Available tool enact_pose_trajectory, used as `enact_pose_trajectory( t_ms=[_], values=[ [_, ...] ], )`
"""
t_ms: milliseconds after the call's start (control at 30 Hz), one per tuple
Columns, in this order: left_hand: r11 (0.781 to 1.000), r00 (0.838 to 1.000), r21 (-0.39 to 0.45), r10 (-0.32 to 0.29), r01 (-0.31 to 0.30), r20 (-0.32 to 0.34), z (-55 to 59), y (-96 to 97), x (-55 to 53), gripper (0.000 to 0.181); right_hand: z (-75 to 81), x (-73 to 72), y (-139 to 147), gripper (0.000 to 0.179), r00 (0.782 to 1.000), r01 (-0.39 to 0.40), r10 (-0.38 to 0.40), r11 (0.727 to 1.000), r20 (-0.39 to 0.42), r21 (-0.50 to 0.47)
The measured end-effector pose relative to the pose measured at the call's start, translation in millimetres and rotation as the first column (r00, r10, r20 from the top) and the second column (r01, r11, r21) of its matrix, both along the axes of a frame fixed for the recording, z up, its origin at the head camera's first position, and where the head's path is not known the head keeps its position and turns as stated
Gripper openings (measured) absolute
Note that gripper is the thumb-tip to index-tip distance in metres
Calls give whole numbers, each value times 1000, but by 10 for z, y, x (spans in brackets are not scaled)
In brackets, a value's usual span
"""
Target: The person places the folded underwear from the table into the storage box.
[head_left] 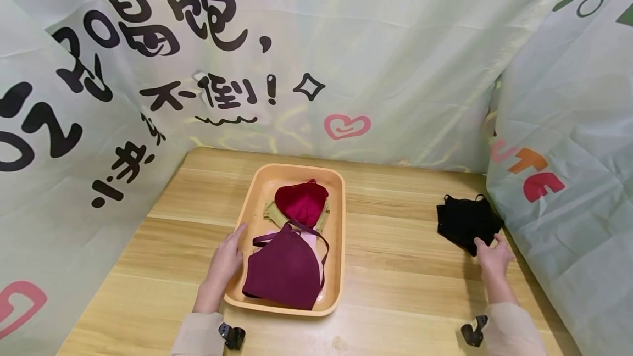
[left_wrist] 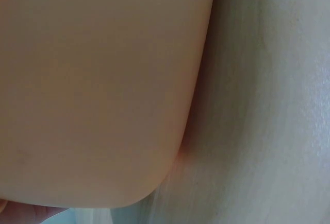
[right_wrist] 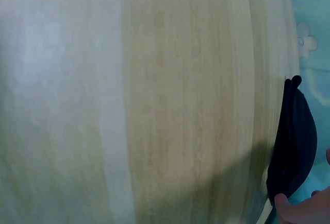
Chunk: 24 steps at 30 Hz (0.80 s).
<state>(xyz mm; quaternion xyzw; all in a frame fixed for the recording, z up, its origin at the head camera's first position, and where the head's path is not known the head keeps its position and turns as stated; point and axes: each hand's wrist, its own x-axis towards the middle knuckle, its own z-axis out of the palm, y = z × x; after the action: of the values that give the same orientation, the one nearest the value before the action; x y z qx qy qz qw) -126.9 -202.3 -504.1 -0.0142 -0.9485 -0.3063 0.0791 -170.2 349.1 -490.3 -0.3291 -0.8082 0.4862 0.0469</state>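
Observation:
My left hand (head_left: 226, 260) rests against the left side of an orange tray (head_left: 341, 235), its index finger stretched along the rim. In the left wrist view the tray's wall (left_wrist: 98, 95) fills much of the picture, with a bit of finger at the lower left. A burgundy bra (head_left: 284, 268) with thin straps lies at the tray's near end. Behind it sits a red bra (head_left: 303, 202) over a beige one. At the right, my right hand (head_left: 496, 257) touches the near edge of a folded black bra (head_left: 467, 221) with thumb and fingers apart.
A wooden table (head_left: 395, 268) lies under everything. Printed fabric sheets (head_left: 405, 70) hang behind and on both sides; the right sheet (head_left: 568, 224) comes close to the black bra. Some pink cloth (head_left: 310, 239) shows under the burgundy bra.

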Motion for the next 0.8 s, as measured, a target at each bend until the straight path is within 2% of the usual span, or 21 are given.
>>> enact_pose_trajectory(
  t_ms=[100,267,500,633,733,800],
  values=[
    [1000,1000,-4,-2,2,4,2,-5,-1,62,-22,-22,35,71,1000,-18,18,1000,22,-5],
    [1000,1000,-3,-5,5,10,3,-8,4,62,-63,-85,107,75,999,0,1,1000,35,-26],
    [1000,1000,-8,-4,4,-17,-9,-12,12,60,-60,-213,234,82,997,-39,38,999,66,12],
    [1000,999,-4,-11,11,-33,-22,-15,7,61,-36,-271,303,90,985,-89,83,996,154,32],
    [1000,999,-5,-15,14,-46,-33,-17,2,61,-23,-320,319,95,967,-116,98,991,236,63],
    [1000,999,-9,-14,13,-52,-36,-17,1,61,-19,-354,310,98,960,-119,95,990,263,75]
  ],
)
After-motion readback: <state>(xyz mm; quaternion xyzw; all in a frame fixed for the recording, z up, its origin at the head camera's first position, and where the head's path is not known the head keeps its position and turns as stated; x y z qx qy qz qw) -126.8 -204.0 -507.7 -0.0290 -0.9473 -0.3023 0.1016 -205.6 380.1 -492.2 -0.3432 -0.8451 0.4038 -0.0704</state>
